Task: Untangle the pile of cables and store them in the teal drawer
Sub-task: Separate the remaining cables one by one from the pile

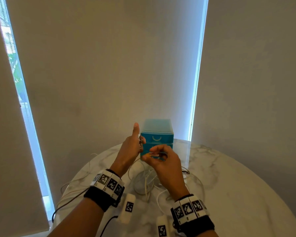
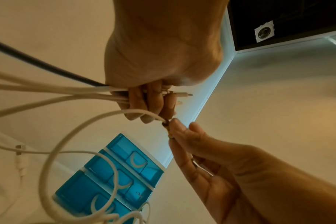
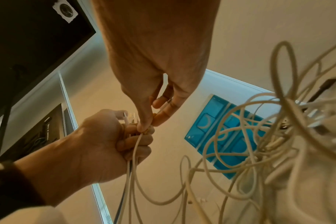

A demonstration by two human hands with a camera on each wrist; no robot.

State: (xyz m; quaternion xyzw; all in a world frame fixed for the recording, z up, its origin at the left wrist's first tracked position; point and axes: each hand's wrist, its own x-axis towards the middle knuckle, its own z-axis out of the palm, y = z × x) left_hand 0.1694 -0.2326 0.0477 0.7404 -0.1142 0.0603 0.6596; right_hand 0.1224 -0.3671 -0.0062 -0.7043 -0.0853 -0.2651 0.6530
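Note:
My left hand [image 1: 135, 145] is raised in front of the teal drawer unit [image 1: 156, 134], thumb up. Its fingers [image 2: 144, 106] curl round a bundle of white cables [image 2: 54, 91] and one black cable [image 2: 38, 62], with plug ends [image 2: 182, 94] sticking out past them. Close beside it, my right hand [image 1: 155, 154] pinches one white cable's end [image 2: 168, 128] between thumb and fingertips [image 3: 153, 119]. That cable loops down [image 2: 54, 151] into the tangled pile [image 1: 147, 182] on the marble table [image 1: 229, 177]. The unit's three drawers [image 2: 115, 174] appear closed.
Two white tagged blocks [image 1: 128, 207] [image 1: 162, 226] lie on the table near my wrists. A black cable [image 1: 67, 202] runs off the table's left edge. The round table's edge curves close on both sides. Blinds and bright window strips stand behind the unit.

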